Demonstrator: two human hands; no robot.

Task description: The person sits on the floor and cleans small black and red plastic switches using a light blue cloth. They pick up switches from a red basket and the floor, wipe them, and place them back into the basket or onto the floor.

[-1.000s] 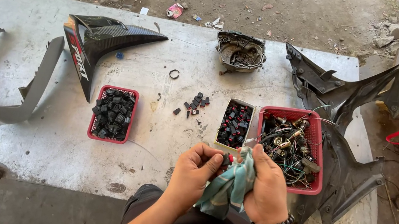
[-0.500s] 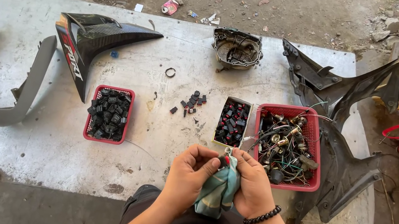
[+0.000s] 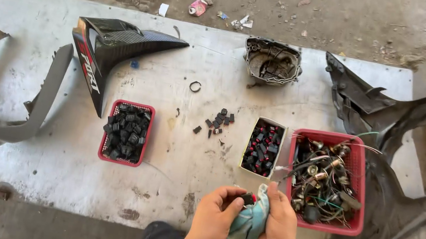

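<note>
Left hand (image 3: 216,216) pinching small black part (image 3: 247,199), right hand (image 3: 278,227) gripping teal cloth (image 3: 250,225) (hands touching)

Bright, even daylight fills the view from above. The pale table (image 3: 41,165) reflects it strongly, and beyond the left hand (image 3: 213,219) to the far left the ground washes out to near white. Shadows are soft and short: a faint one lies under the black panel (image 3: 115,44) ahead and left of the hands, and a darker one beneath the right hand (image 3: 278,227) and the cloth (image 3: 246,227). Focus is sharp throughout, without motion blur. Straight table edges bow slightly toward the corners, a wide-angle effect.
</note>
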